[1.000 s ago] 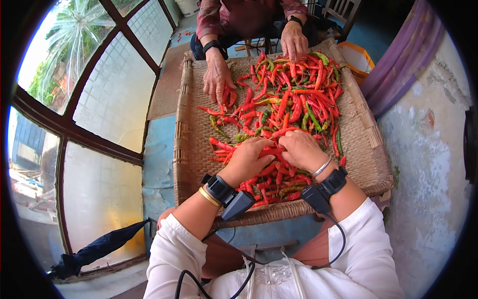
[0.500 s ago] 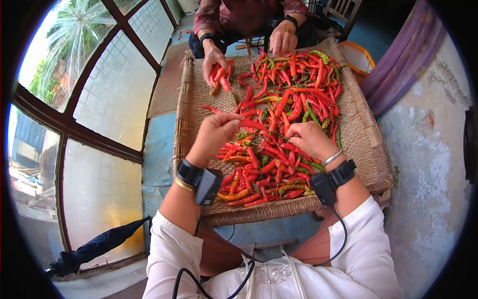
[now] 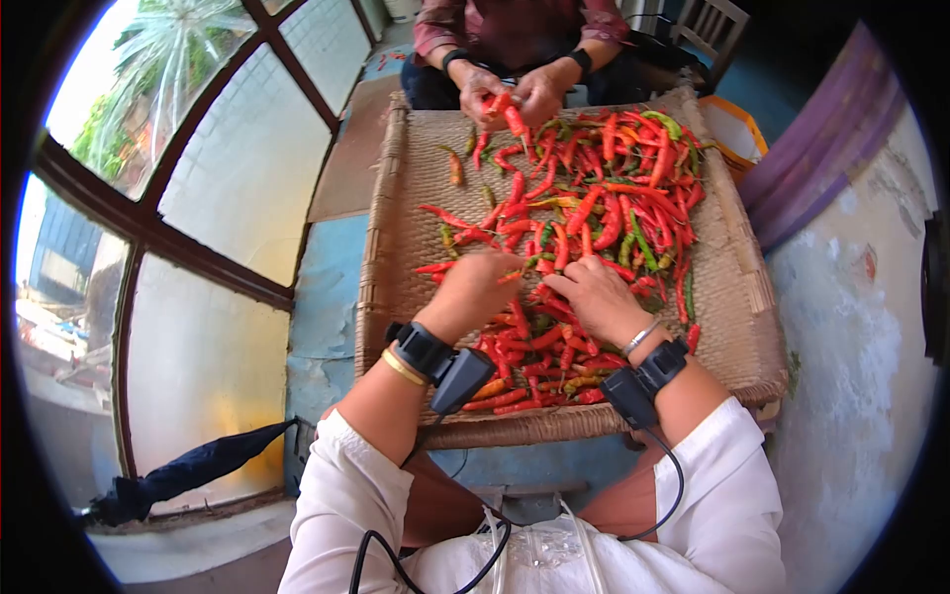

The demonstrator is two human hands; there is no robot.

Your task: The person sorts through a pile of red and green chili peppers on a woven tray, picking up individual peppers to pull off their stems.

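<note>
Red, orange and green chili peppers (image 3: pixel 544 342) lie heaped on a woven tray (image 3: pixel 734 262) in front of me. My left hand (image 3: pixel 477 294) is over the left side of the heap, fingers curled and pinched at a chili pepper, of which a small yellowish tip (image 3: pixel 511 277) shows by the fingertips. A red pepper (image 3: pixel 435 267) pokes out to the left of that hand. My right hand (image 3: pixel 600 299) reaches into the middle of the heap from the right, its fingers bent together down at the peppers. What the right fingertips grip is hidden.
Across the tray, a person's two hands (image 3: pixel 507 97) hold red peppers. Windows (image 3: pixel 213 327) and a folded dark umbrella (image 3: pixel 203 473) are on the left. On the right are a purple curtain (image 3: pixel 816 158), a peeling wall (image 3: pixel 851 327) and an orange-rimmed container (image 3: pixel 737 134).
My left hand has moved right and down toward my right hand; the red pepper it held up no longer shows clearly. The other person's hands have come together around their peppers.
</note>
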